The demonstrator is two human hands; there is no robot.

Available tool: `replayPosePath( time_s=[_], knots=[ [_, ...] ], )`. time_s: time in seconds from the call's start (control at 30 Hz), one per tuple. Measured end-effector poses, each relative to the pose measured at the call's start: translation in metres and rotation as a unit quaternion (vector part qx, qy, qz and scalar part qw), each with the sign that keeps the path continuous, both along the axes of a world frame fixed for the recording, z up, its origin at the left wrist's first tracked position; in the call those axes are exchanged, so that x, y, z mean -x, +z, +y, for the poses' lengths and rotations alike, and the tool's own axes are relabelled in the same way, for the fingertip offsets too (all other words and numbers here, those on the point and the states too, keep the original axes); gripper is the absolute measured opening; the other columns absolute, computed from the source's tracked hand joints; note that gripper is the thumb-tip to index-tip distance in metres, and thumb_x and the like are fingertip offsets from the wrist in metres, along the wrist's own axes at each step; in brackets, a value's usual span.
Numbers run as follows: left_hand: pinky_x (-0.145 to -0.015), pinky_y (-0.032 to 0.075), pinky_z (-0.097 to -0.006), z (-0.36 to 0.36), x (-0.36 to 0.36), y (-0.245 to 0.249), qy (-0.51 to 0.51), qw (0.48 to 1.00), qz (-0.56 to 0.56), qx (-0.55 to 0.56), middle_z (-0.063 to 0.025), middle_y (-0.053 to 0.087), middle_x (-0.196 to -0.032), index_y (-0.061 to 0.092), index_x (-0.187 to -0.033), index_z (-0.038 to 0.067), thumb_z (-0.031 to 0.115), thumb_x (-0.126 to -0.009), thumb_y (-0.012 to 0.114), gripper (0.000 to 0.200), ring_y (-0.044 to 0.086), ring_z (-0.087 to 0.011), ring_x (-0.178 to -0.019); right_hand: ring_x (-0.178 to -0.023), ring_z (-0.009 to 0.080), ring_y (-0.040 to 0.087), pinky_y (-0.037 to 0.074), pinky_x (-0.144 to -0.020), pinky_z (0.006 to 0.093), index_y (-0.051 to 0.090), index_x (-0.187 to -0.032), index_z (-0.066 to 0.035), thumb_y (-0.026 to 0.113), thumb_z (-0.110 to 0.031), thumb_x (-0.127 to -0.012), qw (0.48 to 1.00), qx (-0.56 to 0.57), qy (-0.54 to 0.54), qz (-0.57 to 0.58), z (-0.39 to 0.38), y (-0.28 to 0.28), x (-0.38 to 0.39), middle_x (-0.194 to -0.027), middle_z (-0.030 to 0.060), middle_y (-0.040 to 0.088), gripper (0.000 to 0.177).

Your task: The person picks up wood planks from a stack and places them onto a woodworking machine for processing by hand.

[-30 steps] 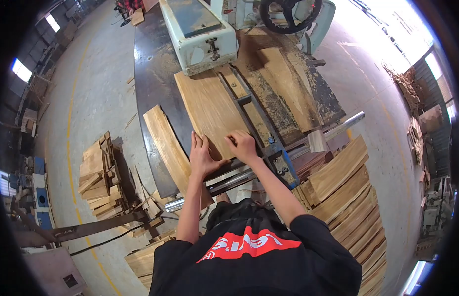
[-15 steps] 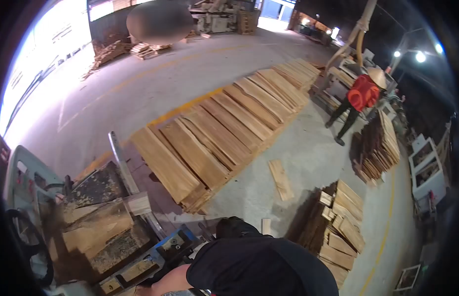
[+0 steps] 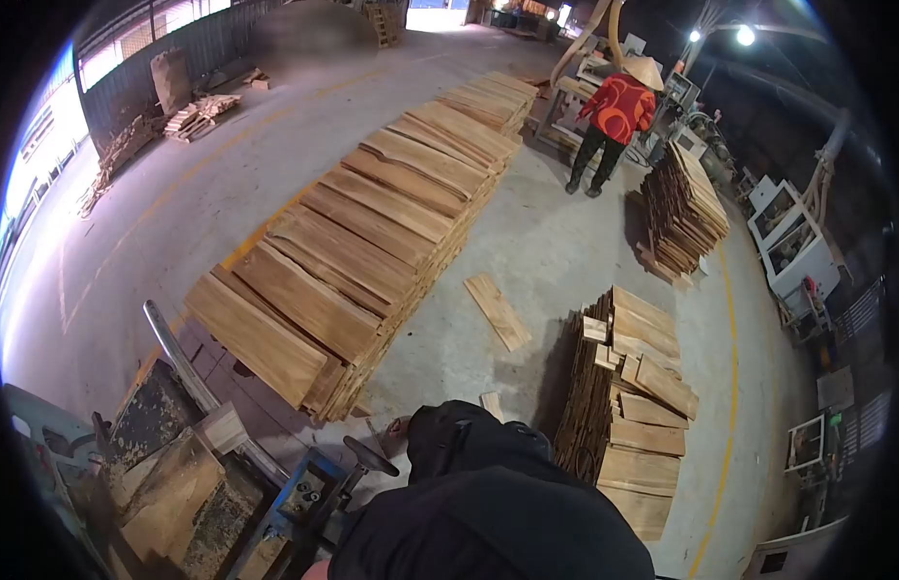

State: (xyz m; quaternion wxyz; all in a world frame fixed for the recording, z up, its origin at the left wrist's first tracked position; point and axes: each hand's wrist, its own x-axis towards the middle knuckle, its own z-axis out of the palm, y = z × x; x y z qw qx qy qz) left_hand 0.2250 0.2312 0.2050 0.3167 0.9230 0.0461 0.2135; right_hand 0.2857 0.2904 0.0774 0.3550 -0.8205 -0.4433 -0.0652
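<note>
Neither my left hand nor my right hand can be made out. A sliver of bare skin [image 3: 318,570] shows at the bottom edge, beside my dark clothing [image 3: 498,522]. Left of it stands a machine with a blue metal part [image 3: 309,488] and a black handwheel [image 3: 371,455]. A worn, dusty board surface [image 3: 179,503] lies on the machine, and a small wood block [image 3: 220,428] rests near its metal rail [image 3: 174,353]. A small brownish patch at the edge of my dark clothing is too unclear to name.
A long stack of planks [image 3: 353,227] runs diagonally ahead. Two more stacks stand right [image 3: 647,425] and far right [image 3: 683,208]. A loose plank [image 3: 498,311] lies on the floor. A person in red [image 3: 618,108] with a conical hat stands at a machine beyond.
The view has turned to the right, so the stacks and the person appear further left and higher. My bare forearm, seen low by the machine before, has mostly left the frame.
</note>
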Motion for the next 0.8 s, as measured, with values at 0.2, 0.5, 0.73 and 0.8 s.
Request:
replayPosePath(
  time_s=[0.2, 0.5, 0.73, 0.8],
  knots=[
    [-0.098, 0.057, -0.0432, 0.091, 0.048, 0.003, 0.123, 0.992, 0.015, 0.024, -0.0223, 0.07, -0.125, 0.066, -0.128, -0.006, 0.039, -0.077, 0.096, 0.074, 0.067, -0.0322, -0.115, -0.097, 0.0332, 0.068, 0.05, -0.084, 0.0559, 0.072, -0.102, -0.017, 0.066, -0.043, -0.088, 0.999, -0.05, 0.003, 0.007, 0.018, -0.001, -0.013, -0.103, 0.0121, 0.071, 0.03],
    [-0.127, 0.025, -0.0611, 0.062, 0.194, 0.01, 0.415, 0.903, 0.06, -0.094, -0.0283, 0.04, -0.164, 0.06, -0.145, 0.002, 0.052, -0.079, 0.09, 0.088, 0.028, -0.0509, -0.156, -0.089, 0.0345, 0.074, 0.053, -0.076, 0.0549, 0.077, -0.09, -0.021, 0.068, -0.043, -0.088, 0.993, -0.014, 0.039, 0.113, 0.088, 0.071, 0.019, -0.089, 0.0101, 0.076, 0.024],
    [-0.126, 0.018, -0.0637, -0.061, 0.244, 0.01, 0.672, 0.712, 0.204, -0.015, -0.0323, 0.026, -0.166, 0.035, -0.163, 0.003, 0.07, -0.073, 0.086, 0.123, 0.018, -0.052, -0.156, -0.098, 0.0321, 0.075, 0.056, -0.086, 0.044, 0.076, -0.117, -0.006, 0.07, -0.051, -0.097, 0.944, 0.051, 0.246, 0.211, 0.111, 0.096, -0.036, -0.103, 0.0166, 0.078, 0.05],
    [-0.122, 0.024, -0.0626, -0.059, 0.254, 0.004, 0.667, 0.728, 0.158, 0.008, -0.0317, 0.034, -0.162, 0.038, -0.16, 0.002, 0.064, -0.073, 0.088, 0.119, 0.027, -0.0504, -0.151, -0.099, 0.0318, 0.075, 0.057, -0.087, 0.0431, 0.075, -0.118, -0.004, 0.069, -0.049, -0.099, 0.941, 0.051, 0.244, 0.227, 0.067, 0.131, -0.014, -0.104, 0.0174, 0.078, 0.049]
  ],
)
